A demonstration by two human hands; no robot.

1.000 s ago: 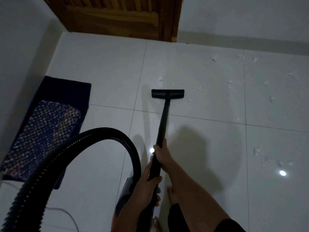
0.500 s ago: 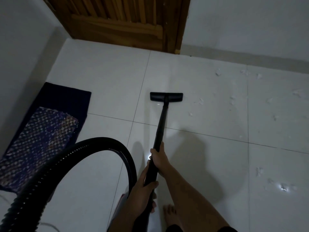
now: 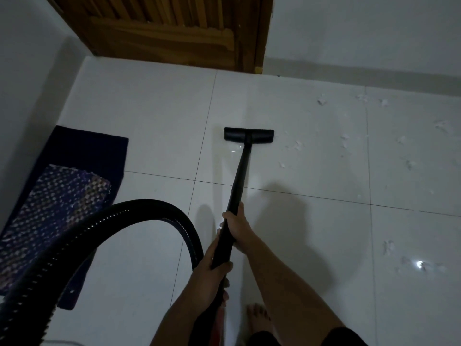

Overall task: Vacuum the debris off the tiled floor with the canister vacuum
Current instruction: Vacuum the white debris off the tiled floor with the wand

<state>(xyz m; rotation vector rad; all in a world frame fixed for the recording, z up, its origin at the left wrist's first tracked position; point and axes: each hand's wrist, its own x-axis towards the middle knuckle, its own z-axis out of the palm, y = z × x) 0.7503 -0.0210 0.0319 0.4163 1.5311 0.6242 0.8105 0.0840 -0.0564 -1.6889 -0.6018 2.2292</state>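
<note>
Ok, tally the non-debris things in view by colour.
Black: 3 (wand, floor head, hose)
Dark blue: 1 (mat)
Multicolour: 1 (woven rug)
Brown: 1 (door)
Total: 6

White glossy tiled floor: black floor nozzle flat at centre, white debris scattered from 1 to 4 o'clock, dark mats at 9 o'clock, bare foot at 6.
</note>
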